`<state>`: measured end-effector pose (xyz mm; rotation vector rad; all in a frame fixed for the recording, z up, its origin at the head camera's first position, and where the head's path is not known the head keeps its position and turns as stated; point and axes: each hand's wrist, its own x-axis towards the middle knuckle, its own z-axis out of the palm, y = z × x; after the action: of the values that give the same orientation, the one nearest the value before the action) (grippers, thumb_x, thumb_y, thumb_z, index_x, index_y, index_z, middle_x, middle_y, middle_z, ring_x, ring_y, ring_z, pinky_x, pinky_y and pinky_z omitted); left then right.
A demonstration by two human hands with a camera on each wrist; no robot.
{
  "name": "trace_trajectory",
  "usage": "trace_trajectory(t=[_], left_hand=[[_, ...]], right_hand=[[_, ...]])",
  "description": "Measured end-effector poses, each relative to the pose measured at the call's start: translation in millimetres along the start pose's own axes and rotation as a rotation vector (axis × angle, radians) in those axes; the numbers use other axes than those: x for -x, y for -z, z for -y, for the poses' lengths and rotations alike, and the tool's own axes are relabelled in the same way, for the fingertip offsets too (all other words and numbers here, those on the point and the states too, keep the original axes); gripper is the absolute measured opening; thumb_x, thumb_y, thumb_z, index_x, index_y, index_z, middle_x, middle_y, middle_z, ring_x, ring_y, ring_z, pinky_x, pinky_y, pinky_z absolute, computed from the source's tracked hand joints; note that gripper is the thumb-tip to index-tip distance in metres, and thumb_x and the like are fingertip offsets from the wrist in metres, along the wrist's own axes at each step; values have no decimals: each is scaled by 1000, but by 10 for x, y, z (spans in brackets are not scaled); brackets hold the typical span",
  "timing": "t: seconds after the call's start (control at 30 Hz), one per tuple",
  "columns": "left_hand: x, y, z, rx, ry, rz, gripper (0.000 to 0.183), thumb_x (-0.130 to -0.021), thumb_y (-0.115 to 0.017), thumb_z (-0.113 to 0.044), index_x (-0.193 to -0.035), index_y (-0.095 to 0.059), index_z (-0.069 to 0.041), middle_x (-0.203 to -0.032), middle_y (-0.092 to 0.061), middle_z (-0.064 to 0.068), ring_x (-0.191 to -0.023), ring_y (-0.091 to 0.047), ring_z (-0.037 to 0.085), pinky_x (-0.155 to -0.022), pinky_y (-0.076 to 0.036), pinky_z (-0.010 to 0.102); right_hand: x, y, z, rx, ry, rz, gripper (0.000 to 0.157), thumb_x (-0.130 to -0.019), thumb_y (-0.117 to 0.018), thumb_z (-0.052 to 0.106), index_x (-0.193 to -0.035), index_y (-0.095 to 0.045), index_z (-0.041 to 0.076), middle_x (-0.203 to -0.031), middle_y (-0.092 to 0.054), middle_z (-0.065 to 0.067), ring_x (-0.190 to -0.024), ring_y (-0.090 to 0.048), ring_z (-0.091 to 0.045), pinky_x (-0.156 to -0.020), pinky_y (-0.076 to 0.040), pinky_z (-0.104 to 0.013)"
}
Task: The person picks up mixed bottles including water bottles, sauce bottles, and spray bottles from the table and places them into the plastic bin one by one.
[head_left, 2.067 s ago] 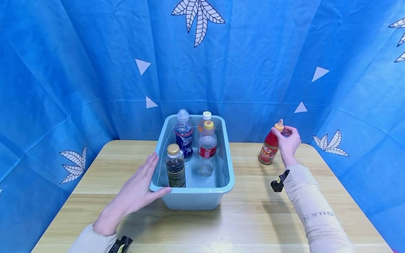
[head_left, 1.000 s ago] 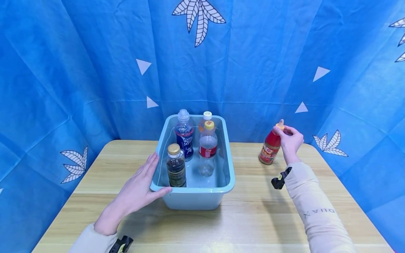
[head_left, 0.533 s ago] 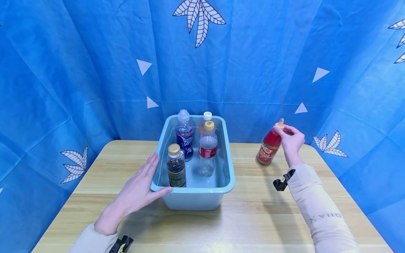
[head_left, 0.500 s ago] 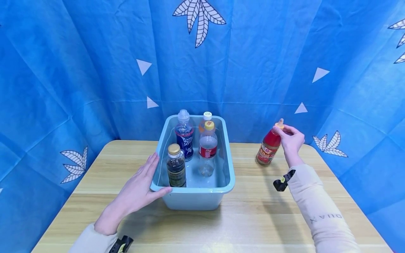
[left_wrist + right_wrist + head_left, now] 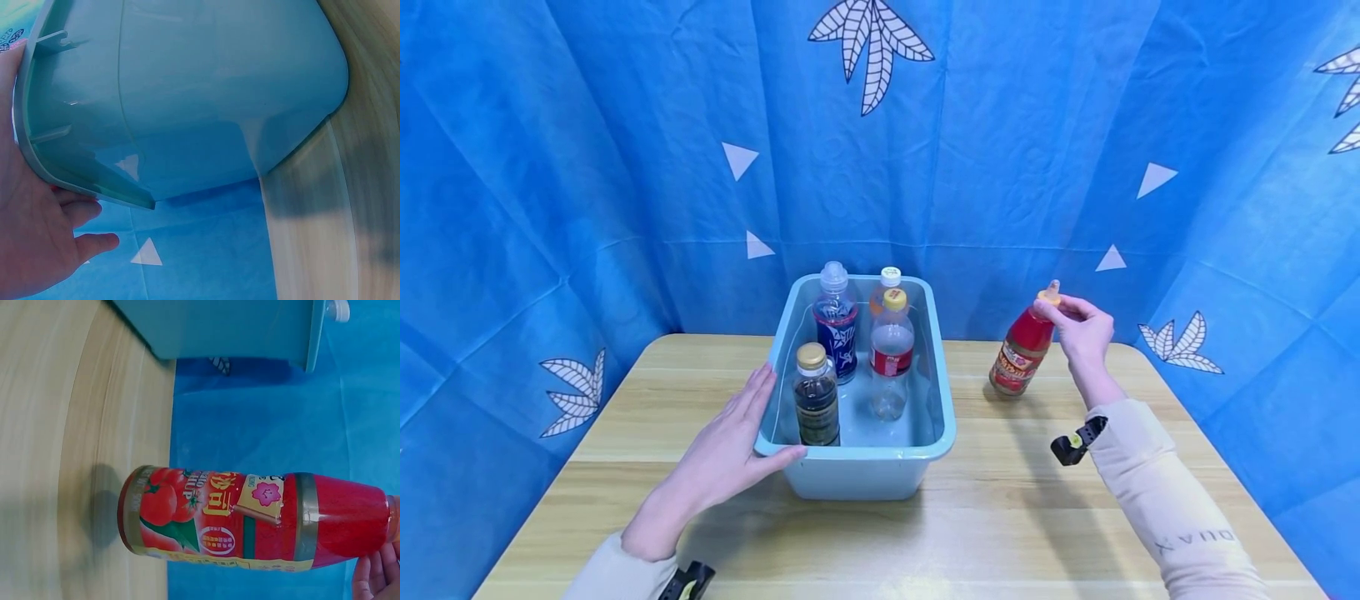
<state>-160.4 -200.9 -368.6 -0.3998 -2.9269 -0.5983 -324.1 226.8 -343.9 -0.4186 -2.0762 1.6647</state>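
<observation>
My right hand (image 5: 1086, 332) pinches a red ketchup bottle (image 5: 1022, 350) by its neck, just under the yellow cap. The bottle leans, its top toward the right, and in the right wrist view the base of the ketchup bottle (image 5: 212, 515) hangs close over the table with a shadow beneath. My left hand (image 5: 726, 450) rests with straight, spread fingers on the near left corner of a light blue plastic basin (image 5: 857, 475). In the left wrist view, the left hand (image 5: 44, 225) lies along the rim of the basin (image 5: 206, 81).
Inside the basin stand a dark bottle with a gold cap (image 5: 816, 400), a blue-labelled drink bottle (image 5: 835, 321), a clear bottle with a red label (image 5: 891, 358) and a white-capped orange bottle (image 5: 890, 279). A blue curtain (image 5: 1022, 167) hangs behind the wooden table (image 5: 985, 517).
The ketchup bottle has moved left toward the basin in my right hand, and its tilt has grown slightly. My left hand has stayed on the basin's rim.
</observation>
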Motion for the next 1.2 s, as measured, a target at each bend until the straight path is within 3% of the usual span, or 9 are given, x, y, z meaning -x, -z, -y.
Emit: trace_trajectory(t=[0.37, 0.77, 1.2], left_hand=[[8, -2, -1, 6, 3, 3, 103, -72, -49, -70, -143, -6, -9, -148, -5, 10, -131, -16, 34, -98, -24, 54], [0, 1, 2, 7, -9, -6, 102, -73, -52, -66, -143, -7, -8, -148, -5, 11, -131, -16, 34, -98, -25, 54], [-10, 7, 0, 0, -5, 1, 103, -72, -49, -69, -143, -5, -9, -148, -6, 11, -131, -16, 34, -98, -24, 54]], right_hand=[[183, 16, 205, 45, 71, 110, 63, -61, -72, 51, -109, -64, 11, -97, -61, 0, -90, -50, -11, -78, -40, -28], [370, 28, 506, 5, 169, 193, 58, -64, -73, 46, -104, -65, 5, -81, -63, 8, -82, -54, -12, -74, -42, -27], [590, 130, 875, 10, 229, 331, 52, -70, -70, 42, -109, -63, 7, -88, -63, 10, -90, -52, -13, -73, -43, -28]])
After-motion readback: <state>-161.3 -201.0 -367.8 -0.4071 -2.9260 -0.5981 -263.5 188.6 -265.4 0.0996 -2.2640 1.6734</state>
